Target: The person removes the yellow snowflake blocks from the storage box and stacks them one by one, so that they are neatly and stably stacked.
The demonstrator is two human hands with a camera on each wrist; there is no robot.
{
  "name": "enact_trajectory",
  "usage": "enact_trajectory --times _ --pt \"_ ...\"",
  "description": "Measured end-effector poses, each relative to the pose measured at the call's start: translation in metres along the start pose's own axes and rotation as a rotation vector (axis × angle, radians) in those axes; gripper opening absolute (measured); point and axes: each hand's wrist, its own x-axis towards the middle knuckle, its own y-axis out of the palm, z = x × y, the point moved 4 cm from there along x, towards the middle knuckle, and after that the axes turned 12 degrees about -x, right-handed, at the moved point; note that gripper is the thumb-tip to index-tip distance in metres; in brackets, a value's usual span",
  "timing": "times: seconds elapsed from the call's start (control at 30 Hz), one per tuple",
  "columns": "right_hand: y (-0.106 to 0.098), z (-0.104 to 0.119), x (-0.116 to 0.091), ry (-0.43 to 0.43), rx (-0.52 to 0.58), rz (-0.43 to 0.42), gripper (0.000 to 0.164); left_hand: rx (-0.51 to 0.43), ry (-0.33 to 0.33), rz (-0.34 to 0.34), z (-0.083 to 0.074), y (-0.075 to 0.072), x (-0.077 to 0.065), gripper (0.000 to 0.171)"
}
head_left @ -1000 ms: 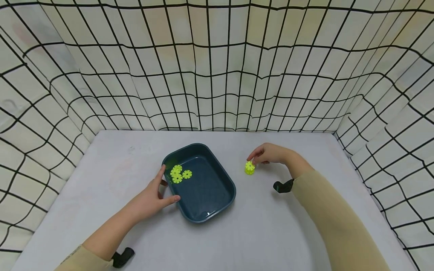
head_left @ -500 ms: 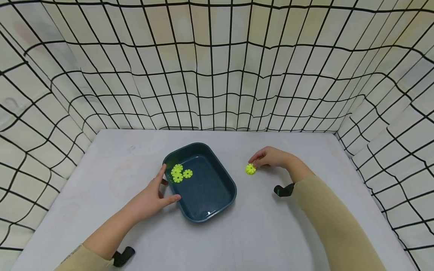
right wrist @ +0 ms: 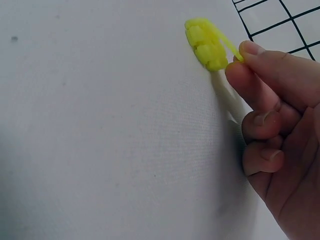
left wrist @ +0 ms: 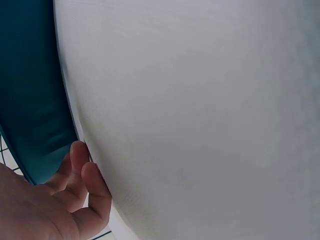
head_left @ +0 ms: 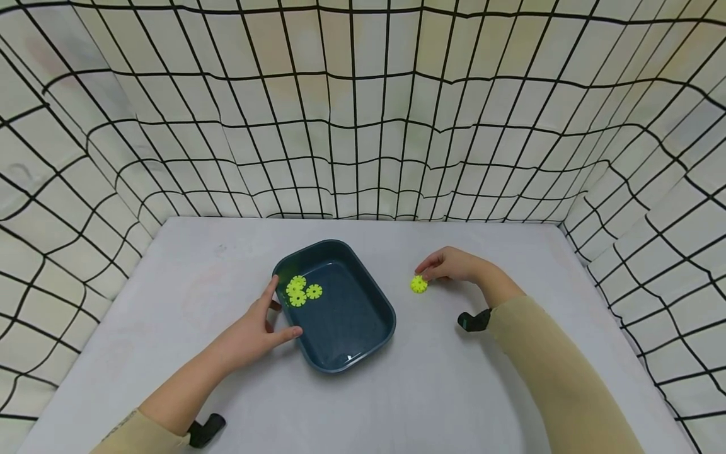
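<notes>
In the head view, my right hand (head_left: 454, 263) pinches the edge of a yellow notched plastic disc (head_left: 419, 284) on the white table. In the right wrist view, thumb and index finger hold that thin disc tilted, and its far edge meets a thicker notched yellow piece (right wrist: 207, 47) lying on the table. How many discs make up that piece I cannot tell. To the left, a dark blue rectangular tray (head_left: 346, 328) holds several yellow notched discs (head_left: 296, 291) near its left wall. My left hand (head_left: 252, 334) touches the tray's left rim, thumb and index finger spread apart.
White table surface (head_left: 431, 384) surrounds the tray. Black netting (head_left: 363, 123) over pale walls rises behind and at both sides. A black wrist device (head_left: 474, 320) sits at the right sleeve's cuff, another black device (head_left: 207, 430) at the left.
My right hand has moved slightly down toward me; the yellow pieces, earlier seen one above the other, now overlap as one round shape. The left hand and tray stay in place.
</notes>
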Motion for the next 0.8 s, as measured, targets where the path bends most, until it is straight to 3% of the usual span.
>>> enact_trajectory --times 0.37,0.8 --pt "0.001 -0.001 0.0 -0.007 -0.021 -0.01 0.028 -0.004 -0.001 -0.005 0.002 0.001 0.001 0.12" --pt "0.012 0.009 -0.007 -0.1 -0.195 -0.034 0.045 0.008 -0.001 -0.009 0.001 0.0 0.001 0.12"
